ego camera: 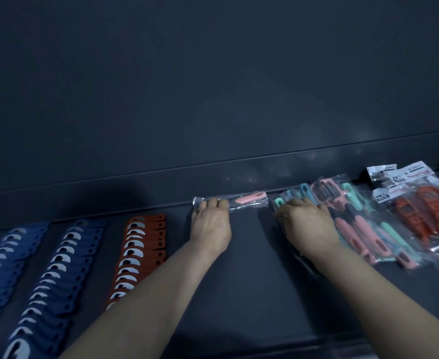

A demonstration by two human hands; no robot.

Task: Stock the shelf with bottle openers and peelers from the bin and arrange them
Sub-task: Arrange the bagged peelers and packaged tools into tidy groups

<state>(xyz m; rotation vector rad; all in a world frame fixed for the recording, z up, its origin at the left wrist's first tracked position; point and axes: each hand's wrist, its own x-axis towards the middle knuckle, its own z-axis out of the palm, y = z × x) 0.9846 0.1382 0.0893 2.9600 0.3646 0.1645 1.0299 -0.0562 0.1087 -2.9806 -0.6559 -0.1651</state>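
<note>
A pink peeler in a clear bag [249, 199] lies crosswise at the back of the dark shelf [239, 268]. My left hand [210, 224] lies on its left end, fingers curled over the bag's edge. My right hand [306, 226] reaches into a heap of bagged pink and mint peelers [363, 229] to the right, fingertips curled round the left bags. Two rows of blue bottle openers [57, 268] and one row of red bottle openers [140, 250] lie overlapped at the left.
Bagged orange peelers [428, 213] with printed header cards lie at the far right. The shelf's dark back wall [213, 99] rises right behind the pink peeler. A bare strip of shelf runs between my two forearms.
</note>
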